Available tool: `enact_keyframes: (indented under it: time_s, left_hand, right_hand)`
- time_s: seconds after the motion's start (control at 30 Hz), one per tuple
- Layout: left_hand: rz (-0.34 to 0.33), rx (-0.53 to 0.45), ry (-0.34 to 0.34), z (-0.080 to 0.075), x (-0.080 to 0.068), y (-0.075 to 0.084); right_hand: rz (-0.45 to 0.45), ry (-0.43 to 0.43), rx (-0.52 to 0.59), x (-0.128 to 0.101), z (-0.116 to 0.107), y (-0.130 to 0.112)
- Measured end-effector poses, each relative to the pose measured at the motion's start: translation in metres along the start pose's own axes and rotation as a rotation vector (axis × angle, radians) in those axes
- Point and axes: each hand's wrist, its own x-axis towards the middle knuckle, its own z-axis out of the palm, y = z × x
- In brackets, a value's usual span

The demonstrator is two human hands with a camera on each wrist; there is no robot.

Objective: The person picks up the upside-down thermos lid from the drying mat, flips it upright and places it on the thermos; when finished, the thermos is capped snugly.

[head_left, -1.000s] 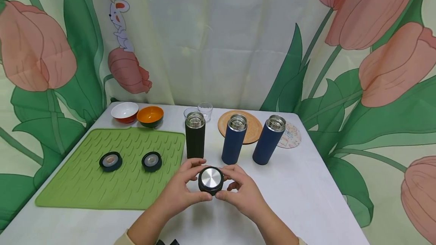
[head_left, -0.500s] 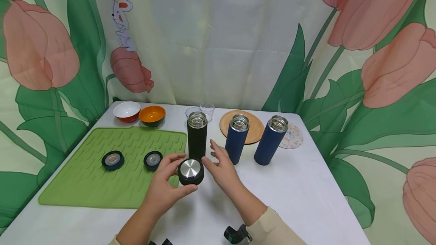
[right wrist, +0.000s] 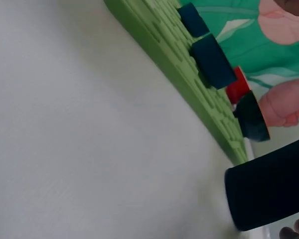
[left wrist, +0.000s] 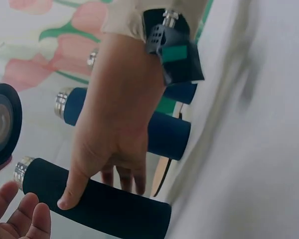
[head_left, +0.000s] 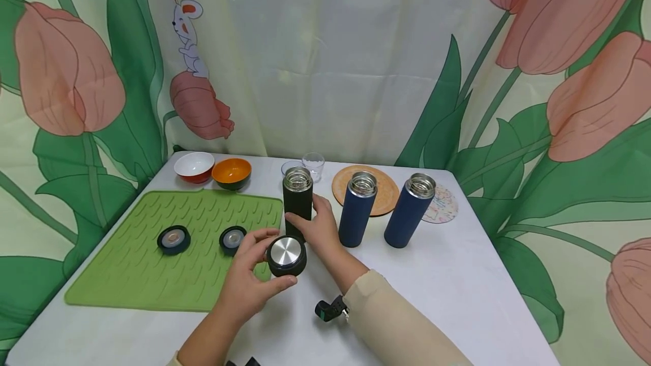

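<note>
My left hand (head_left: 268,260) grips a black lid (head_left: 286,254) with a steel top, holding it just above the table by the mat's right edge. The lid (left wrist: 0,130) shows at the left of the left wrist view. My right hand (head_left: 307,214) is wrapped round the lower part of an open black flask (head_left: 297,195) that stands upright. In the left wrist view its thumb lies across the black flask (left wrist: 114,211) and its fingers go behind. The right wrist view shows the flask's base (right wrist: 269,191) on the table.
Two open blue flasks (head_left: 357,209) (head_left: 409,210) stand right of the black one. Two more lids (head_left: 173,239) (head_left: 233,238) lie on the green mat (head_left: 127,275). Bowls (head_left: 194,166) (head_left: 231,173), small glasses (head_left: 313,164) and two coasters (head_left: 378,196) (head_left: 443,207) sit along the back.
Both hands held the lid one second ago. The right hand let go and reached forward to grip the black flask. The left hand carried the lid a little to the left.
</note>
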Motion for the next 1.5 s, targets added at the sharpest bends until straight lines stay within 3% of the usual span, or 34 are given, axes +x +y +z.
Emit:
enact_keyframes:
  time_s: [0.17,0.33,0.47,0.57,0.73,0.97,1.33,1.5]
  left_hand:
    - [0.028,0.012,0.054,-0.004,0.029,0.010]
    - [0.021,-0.004,0.100,-0.008,0.085,0.021]
    - [-0.017,0.034,0.078,-0.005,0.125,0.020]
    - [-0.059,0.079,0.050,0.000,0.144,0.014]
    - [-0.111,0.105,0.030,0.004,0.151,0.004]
    - [-0.137,0.155,-0.016,0.004,0.151,0.005]
    - [-0.147,-0.037,-0.008,0.012,0.147,-0.006]
    - [-0.138,-0.076,-0.021,0.012,0.150,-0.012]
  right_hand:
    - [0.017,0.033,0.011,0.001,-0.001,0.001]
    - [0.004,0.046,0.013,0.002,-0.003,0.003]
    - [-0.012,0.035,-0.002,0.001,-0.004,0.006]
    - [-0.023,0.028,-0.009,0.001,-0.002,0.009]
    - [-0.031,0.012,-0.012,0.000,0.001,0.010]
    - [-0.030,-0.010,0.009,0.000,-0.001,0.007]
    - [0.002,-0.018,0.011,-0.001,-0.003,0.006]
    - [0.014,-0.013,0.012,0.000,-0.003,0.006]
